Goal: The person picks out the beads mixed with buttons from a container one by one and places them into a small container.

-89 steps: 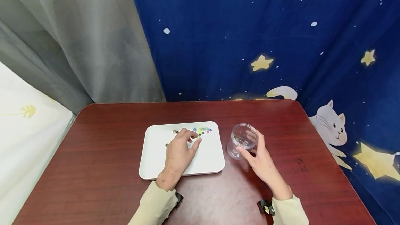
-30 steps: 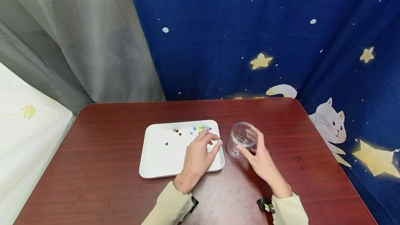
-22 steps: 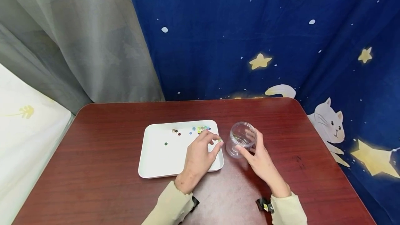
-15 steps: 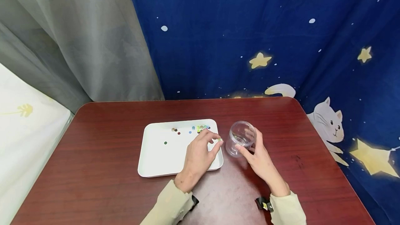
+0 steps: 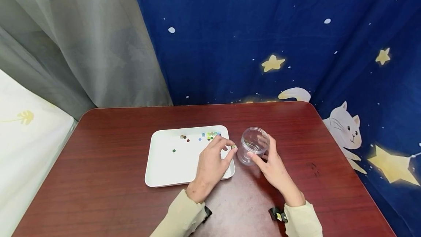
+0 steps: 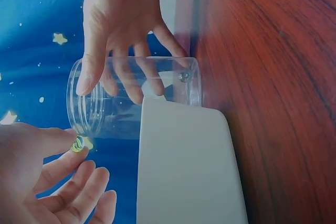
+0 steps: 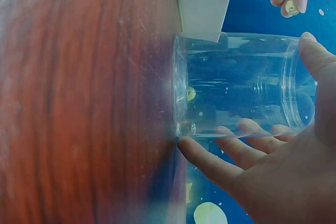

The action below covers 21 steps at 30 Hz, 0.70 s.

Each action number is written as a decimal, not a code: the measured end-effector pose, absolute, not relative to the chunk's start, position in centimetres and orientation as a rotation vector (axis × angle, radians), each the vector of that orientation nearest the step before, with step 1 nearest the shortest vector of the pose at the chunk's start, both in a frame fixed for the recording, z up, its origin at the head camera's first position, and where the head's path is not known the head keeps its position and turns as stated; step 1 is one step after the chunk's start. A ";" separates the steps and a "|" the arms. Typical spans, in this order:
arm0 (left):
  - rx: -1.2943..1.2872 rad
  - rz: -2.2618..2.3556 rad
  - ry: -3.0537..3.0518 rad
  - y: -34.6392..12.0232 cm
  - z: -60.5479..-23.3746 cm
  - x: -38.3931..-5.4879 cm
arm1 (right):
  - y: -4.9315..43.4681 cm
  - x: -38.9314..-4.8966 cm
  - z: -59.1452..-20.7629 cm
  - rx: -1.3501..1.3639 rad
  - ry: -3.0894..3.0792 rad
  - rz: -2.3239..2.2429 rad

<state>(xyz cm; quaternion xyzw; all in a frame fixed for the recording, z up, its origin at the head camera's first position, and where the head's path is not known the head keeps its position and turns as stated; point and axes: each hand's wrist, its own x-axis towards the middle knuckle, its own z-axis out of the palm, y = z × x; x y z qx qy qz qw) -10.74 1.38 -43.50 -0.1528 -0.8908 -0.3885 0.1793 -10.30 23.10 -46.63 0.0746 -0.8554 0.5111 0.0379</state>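
My left hand (image 5: 210, 164) pinches a clear marble with a yellow-green swirl (image 6: 78, 144) between thumb and index finger. It is just left of the mouth of a clear plastic jar (image 5: 245, 157), above the right edge of a white tray (image 5: 164, 169). Around the jar's right side curl the fingers of my right hand (image 5: 276, 173), thumb near the rim. The jar is upright and lidless on the table. At its bottom, the right wrist view shows a clear marble (image 7: 187, 128) and a yellowish marble (image 7: 191, 94).
Several coloured marbles (image 5: 212, 134) cluster at the tray's far right. A dark green marble (image 5: 174, 150) lies toward the left, and a red marble (image 5: 188, 140) is near the back. The reddish-brown table (image 5: 108, 164) ends at curtains behind.
Over three seconds my left hand has moved right from the tray's middle to beside the jar's mouth, still pinching the marble. My right hand keeps its hold on the jar.
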 end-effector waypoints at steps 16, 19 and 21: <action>-0.452 -1.117 -2.488 2.2 -43.4 -10.6 | 23.1 -10.3 -46.8 0.251 -2.614 1.550; -0.458 -1.125 -2.481 2.2 -43.3 -10.6 | 23.1 -10.4 -46.8 0.249 -2.616 1.547; -0.459 -1.126 -2.479 2.3 -43.3 -10.6 | 23.1 -10.4 -46.8 0.246 -2.619 1.545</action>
